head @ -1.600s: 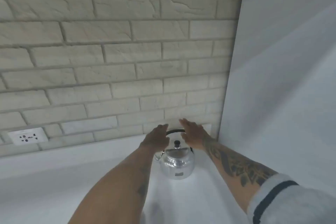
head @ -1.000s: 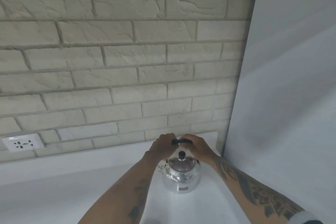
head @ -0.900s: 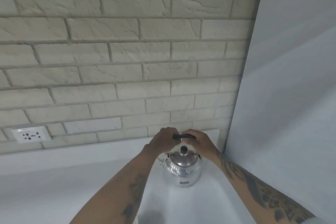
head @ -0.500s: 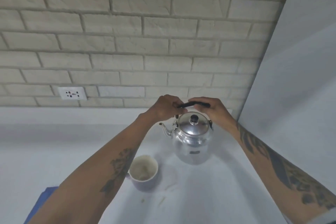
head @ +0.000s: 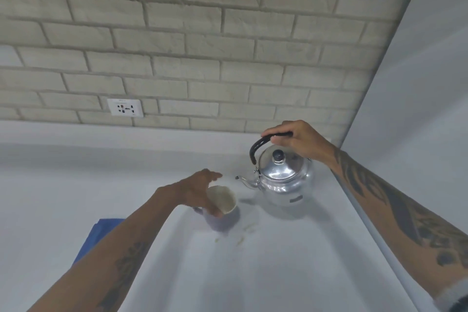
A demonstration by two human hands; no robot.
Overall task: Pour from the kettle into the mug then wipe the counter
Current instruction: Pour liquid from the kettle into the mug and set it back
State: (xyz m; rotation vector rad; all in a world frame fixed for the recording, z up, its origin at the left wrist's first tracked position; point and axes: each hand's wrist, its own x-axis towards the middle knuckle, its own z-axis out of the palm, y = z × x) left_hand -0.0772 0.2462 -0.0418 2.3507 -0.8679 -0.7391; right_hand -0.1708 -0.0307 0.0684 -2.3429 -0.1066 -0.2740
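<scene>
A shiny steel kettle point(head: 281, 180) with a black handle and a black lid knob stands on the white counter point(head: 278, 261), spout pointing left. My right hand point(head: 296, 138) is closed around the top of its handle. Left of the spout stands a pale purple mug point(head: 222, 210) with a cream inside, tilted toward the kettle. My left hand point(head: 200, 192) is at the mug's left side with fingers spread around its rim; whether it grips the mug I cannot tell. A blue cloth point(head: 97, 235) lies on the counter, partly hidden by my left forearm.
Small yellowish spots point(head: 240, 238) mark the counter in front of the mug. A brick wall with a white socket point(head: 125, 108) runs behind. A plain white panel point(head: 417, 109) closes off the right side, close to the kettle.
My left hand has let go of the kettle handle and dropped down to the mug. My right hand keeps hold of the handle. The view has tilted further down.
</scene>
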